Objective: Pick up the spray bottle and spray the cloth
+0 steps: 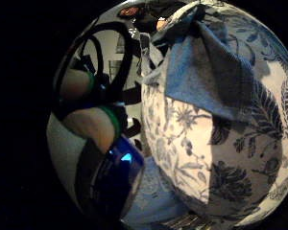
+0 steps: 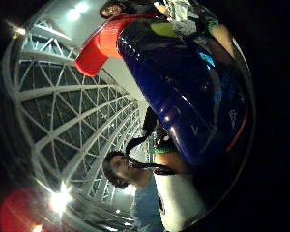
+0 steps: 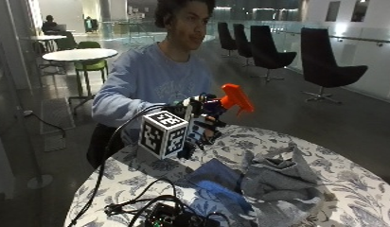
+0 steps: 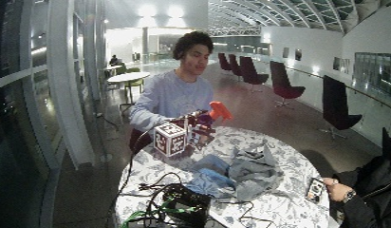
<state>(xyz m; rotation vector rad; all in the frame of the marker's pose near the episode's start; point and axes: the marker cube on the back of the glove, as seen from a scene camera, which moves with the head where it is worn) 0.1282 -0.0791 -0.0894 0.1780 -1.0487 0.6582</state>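
- Round table (image 3: 346,189) with floral tablecloth, in a big hall with dark chairs behind.
- We see the right hand (image 3: 198,124) with fingers curled round the spray bottle (image 3: 217,108), lifted above the table.
- Bottle: dark blue body, orange nozzle head.
- Cloth (image 3: 280,182), grey-blue and crumpled, lies on the table near the hand.

Spray bottle (image 3: 210,113): deep glossy blue body, bright orange-red spray head (image 3: 234,99). Right hand (image 3: 198,125): black glove. Tablecloth (image 3: 346,179): white ground printed with a dark blue floral and leaf pattern. Cloth (image 3: 280,182): plain grey, crumpled; in the little finger side palm view it reads as muted blue-grey (image 1: 209,72). A second cloth (image 3: 214,182) beside it: blue, plain. Person's sweatshirt (image 3: 147,80): light blue with a faint pale print on the chest.
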